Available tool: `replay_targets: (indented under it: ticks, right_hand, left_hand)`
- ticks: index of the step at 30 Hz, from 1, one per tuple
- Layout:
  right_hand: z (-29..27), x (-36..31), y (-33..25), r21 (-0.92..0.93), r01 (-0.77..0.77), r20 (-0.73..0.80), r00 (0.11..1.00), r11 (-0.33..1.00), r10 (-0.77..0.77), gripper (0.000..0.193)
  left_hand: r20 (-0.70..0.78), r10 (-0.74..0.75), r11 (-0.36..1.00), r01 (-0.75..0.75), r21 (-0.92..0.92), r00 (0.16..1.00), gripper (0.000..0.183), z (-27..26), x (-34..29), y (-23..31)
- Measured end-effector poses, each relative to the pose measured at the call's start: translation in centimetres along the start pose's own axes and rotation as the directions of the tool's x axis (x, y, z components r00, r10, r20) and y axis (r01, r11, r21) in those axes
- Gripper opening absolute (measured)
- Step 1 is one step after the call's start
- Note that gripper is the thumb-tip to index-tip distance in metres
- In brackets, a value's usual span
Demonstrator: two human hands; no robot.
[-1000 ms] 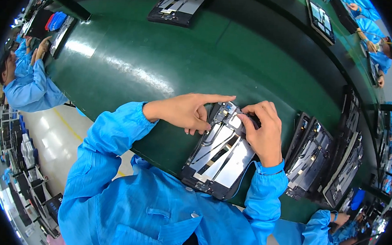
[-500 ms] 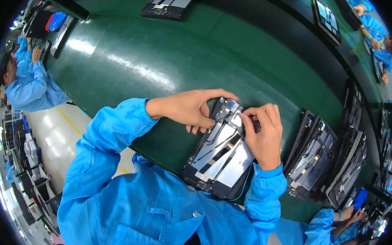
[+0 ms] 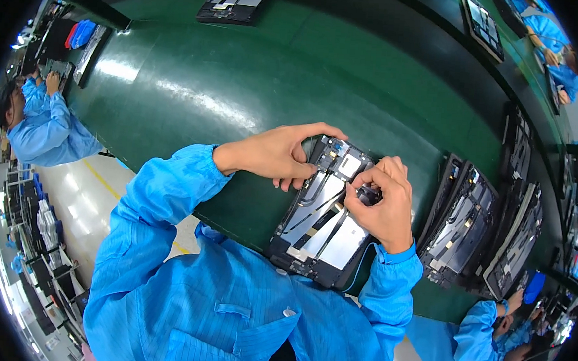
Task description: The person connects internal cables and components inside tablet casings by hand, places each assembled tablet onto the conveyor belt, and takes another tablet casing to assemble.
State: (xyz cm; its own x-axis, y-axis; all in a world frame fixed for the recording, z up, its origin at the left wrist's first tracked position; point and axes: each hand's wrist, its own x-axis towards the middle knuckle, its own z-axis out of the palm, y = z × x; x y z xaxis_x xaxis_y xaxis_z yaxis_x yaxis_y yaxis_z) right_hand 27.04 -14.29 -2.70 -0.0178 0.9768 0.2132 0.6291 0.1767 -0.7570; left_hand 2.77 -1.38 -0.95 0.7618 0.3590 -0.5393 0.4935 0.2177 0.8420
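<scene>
An opened tablet [image 3: 342, 246] lies on the green bench in front of me, its silver plates, dark ribbon cables and upper circuit parts exposed. My left hand [image 3: 274, 154] grips its upper left corner, thumb on the left side and index finger along the top edge. Over the tablet's upper right side, my right hand [image 3: 391, 210] is closed with thumb and fingertips together. A dark shape shows among those fingers, but I cannot make out what it is. A thin blue cord [image 3: 359, 267] hangs from my right cuff beside the tablet.
Several opened tablets [image 3: 466, 221] lean in a stack to the right, with more [image 3: 518, 237] behind them. Another device [image 3: 237, 2] lies at the bench's far side, and one [image 3: 483, 28] sits at the upper right. Co-workers in blue [image 3: 47, 126] sit left and right.
My right fingertips have moved from the pale square part near the tablet's top down toward its middle, uncovering that part. My left hand keeps its grip; the tablet has shifted slightly.
</scene>
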Motion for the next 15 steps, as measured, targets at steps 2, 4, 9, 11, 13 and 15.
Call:
replay_targets:
  ticks: [2,4,9,11,13,15]
  right_hand:
    - [0.0,-0.3,0.2,-0.014,-0.012,-0.005,1.000,1.000,0.012,0.014]
    - [0.0,-0.4,0.2,-0.036,-0.006,0.000,1.000,0.999,0.006,0.014]
    - [0.5,-0.1,0.5,0.004,0.050,0.024,0.998,0.999,-0.050,0.014]
    - [0.4,-0.1,0.4,0.005,0.031,0.025,0.999,1.000,-0.031,0.014]
    - [0.7,-0.1,0.3,-0.011,0.057,0.028,0.998,0.998,-0.057,0.013]
    - [0.5,-0.2,0.4,0.009,0.061,0.031,0.998,0.998,-0.061,0.013]
  left_hand:
    - [-0.017,0.015,1.000,-0.015,0.008,1.000,0.074,0.5,-0.1,-0.2]
    - [-0.132,0.107,0.994,-0.105,0.023,0.985,0.064,1.4,-0.4,-1.0]
    - [-0.392,0.465,0.869,-0.325,0.373,0.794,0.037,4.0,-1.8,-5.7]
    - [-0.420,0.550,0.811,-0.343,0.473,0.722,0.028,5.0,-2.0,-6.0]
    - [-0.446,0.643,0.734,-0.336,0.590,0.623,0.016,6.0,-2.1,-5.5]
    - [-0.427,0.709,0.663,-0.324,0.675,0.561,0.016,6.5,-1.6,-5.6]
